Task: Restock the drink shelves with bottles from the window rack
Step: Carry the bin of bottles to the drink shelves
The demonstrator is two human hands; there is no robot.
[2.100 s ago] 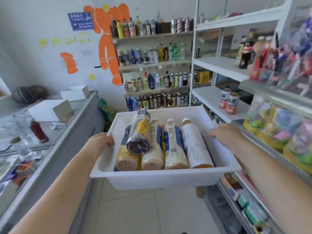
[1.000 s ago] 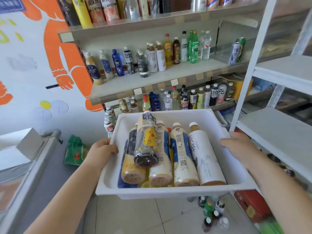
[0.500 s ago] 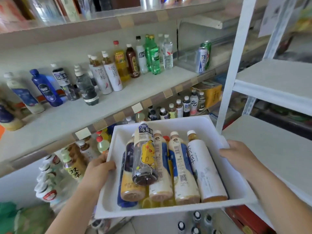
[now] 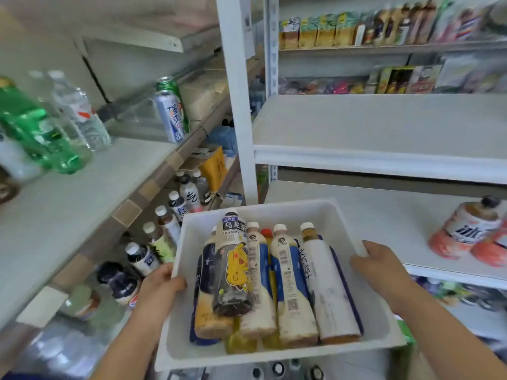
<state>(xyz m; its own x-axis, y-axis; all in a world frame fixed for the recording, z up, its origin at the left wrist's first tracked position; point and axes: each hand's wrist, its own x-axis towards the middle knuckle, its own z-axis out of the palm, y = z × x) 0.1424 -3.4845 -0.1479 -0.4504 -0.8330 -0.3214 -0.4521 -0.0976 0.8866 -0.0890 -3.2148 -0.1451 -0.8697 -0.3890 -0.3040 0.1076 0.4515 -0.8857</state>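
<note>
White rectangular tub (image 4: pixel 288 212): smooth plastic, faintly glossy. Clear dark bottle with yellow cartoon label (image 4: pixel 233 272): shiny plastic film. Tall blue-and-silver can (image 4: pixel 170 116): glossy metal. Translucent green bottle (image 4: pixel 33 124): glossy plastic. White shelf upright (image 4: pixel 236 105): smooth painted metal.

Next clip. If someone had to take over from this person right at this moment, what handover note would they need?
Left hand: grips the left rim of the white bin.
Right hand: grips its right rim.
Things: the bottles lie on their sides in the bin, with a dark bottle bearing a yellow cartoon on top. The bin is held in front of the lower white shelf, which has two pink-labelled bottles at its right.
Done: the bin is loaded and at the shelves.
Left: every bottle in the bin has yet to be shelved.
</note>
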